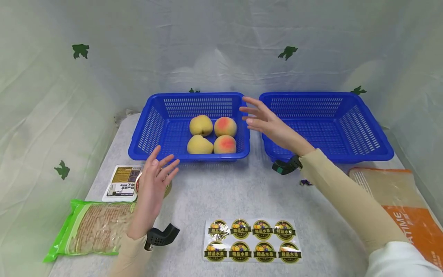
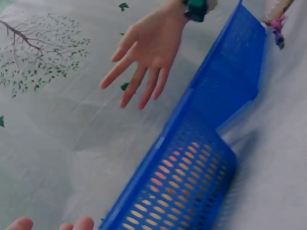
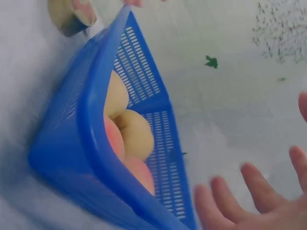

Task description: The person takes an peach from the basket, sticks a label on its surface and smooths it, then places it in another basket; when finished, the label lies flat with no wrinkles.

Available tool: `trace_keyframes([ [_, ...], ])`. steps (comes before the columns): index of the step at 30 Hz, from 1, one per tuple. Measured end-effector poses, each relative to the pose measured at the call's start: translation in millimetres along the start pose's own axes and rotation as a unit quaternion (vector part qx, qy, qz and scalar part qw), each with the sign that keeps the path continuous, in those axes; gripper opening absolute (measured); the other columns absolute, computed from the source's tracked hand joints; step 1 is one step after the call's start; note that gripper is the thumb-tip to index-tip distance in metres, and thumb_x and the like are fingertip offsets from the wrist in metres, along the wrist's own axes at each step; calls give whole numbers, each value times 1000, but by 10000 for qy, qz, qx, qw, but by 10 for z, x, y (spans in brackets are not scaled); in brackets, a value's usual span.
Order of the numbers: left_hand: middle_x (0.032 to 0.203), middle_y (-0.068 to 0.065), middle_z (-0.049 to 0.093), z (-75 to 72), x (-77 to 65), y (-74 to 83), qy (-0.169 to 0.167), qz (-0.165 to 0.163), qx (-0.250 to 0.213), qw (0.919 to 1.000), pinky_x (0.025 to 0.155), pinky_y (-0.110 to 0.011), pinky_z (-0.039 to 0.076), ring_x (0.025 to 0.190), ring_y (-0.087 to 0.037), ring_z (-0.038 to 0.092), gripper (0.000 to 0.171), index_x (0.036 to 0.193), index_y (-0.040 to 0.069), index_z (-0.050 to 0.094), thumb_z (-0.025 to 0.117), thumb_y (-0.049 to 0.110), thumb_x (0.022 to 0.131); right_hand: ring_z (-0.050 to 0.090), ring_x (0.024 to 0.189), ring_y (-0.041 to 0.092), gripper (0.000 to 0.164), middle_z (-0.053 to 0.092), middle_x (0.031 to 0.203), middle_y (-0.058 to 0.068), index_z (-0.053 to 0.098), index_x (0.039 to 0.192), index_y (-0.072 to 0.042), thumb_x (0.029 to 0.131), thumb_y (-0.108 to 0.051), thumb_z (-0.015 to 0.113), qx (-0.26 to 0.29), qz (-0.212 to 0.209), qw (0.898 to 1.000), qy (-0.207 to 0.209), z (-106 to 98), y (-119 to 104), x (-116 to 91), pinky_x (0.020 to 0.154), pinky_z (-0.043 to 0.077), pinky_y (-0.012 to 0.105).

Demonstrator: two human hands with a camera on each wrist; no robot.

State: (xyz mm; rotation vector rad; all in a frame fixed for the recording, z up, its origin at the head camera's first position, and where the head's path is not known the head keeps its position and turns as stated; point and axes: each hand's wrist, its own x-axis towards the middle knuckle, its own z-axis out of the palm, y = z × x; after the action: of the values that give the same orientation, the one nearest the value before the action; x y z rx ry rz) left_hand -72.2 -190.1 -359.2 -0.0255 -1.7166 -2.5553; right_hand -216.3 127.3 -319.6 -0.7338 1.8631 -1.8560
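Note:
Both hands are raised with fingers spread, and neither holds anything. My left hand (image 1: 154,188) is in front of the left blue basket (image 1: 188,157), near its front left corner, and partly hides a round tin (image 1: 168,190). My right hand (image 1: 268,123) hovers above the gap between the two baskets, its fingertips by the left basket's right rim. Inside that basket two yellow peaches (image 1: 201,125) lie beside two red-blushed peaches (image 1: 225,144). In the right wrist view the peaches (image 3: 136,134) show over the basket rim. The right blue basket (image 1: 325,157) has nothing in it.
A sheet of round fruit stickers (image 1: 252,241) lies at the front middle. On the left are a green-edged food bag (image 1: 100,229) and a white packet (image 1: 122,184). An orange and clear bag (image 1: 398,200) lies at the right. A pale curtain (image 1: 221,46) hangs behind the baskets.

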Motion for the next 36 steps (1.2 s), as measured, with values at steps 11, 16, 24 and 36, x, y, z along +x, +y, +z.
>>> trace_keyframes([
  [11, 132, -16, 24, -18, 66, -389, -388, -548, 170, 9976, 98, -48, 31, 116, -38, 42, 49, 142, 34, 11, 32, 24, 99, 23, 130, 27, 54, 23, 144, 11, 27, 140, -26, 92, -23, 52, -42, 1033, 9799, -1703, 21, 152, 516, 102, 17, 54],
  [16, 140, -14, 15, 36, 182, -513, -241, -369, 568, 9974, 95, -48, 35, 114, -42, 41, 52, 142, 36, 12, 38, 27, 98, 30, 127, 22, 50, 26, 142, 8, 33, 137, -22, 91, -26, 53, -599, 1457, 9664, -2032, 60, 121, 672, 101, 21, 52],
  [24, 115, -15, 33, 237, 290, -609, 802, 7, 937, 9924, 89, -55, 36, 106, -46, 39, 53, 140, 27, 21, 48, 27, 93, 27, 128, 17, 43, 28, 141, 0, 44, 130, -21, 89, -27, 56, -1257, 2313, 9363, -2324, 179, 117, 871, 97, 26, 54],
  [36, 102, -15, 37, 344, 340, -653, 1170, 294, 645, 9906, 92, -52, 36, 97, -42, 45, 53, 137, 20, 22, 51, 18, 93, 21, 130, 18, 40, 26, 142, 4, 46, 129, -5, 90, -12, 52, -1712, 2994, 9021, -2593, 333, 229, 1007, 105, 21, 36],
])
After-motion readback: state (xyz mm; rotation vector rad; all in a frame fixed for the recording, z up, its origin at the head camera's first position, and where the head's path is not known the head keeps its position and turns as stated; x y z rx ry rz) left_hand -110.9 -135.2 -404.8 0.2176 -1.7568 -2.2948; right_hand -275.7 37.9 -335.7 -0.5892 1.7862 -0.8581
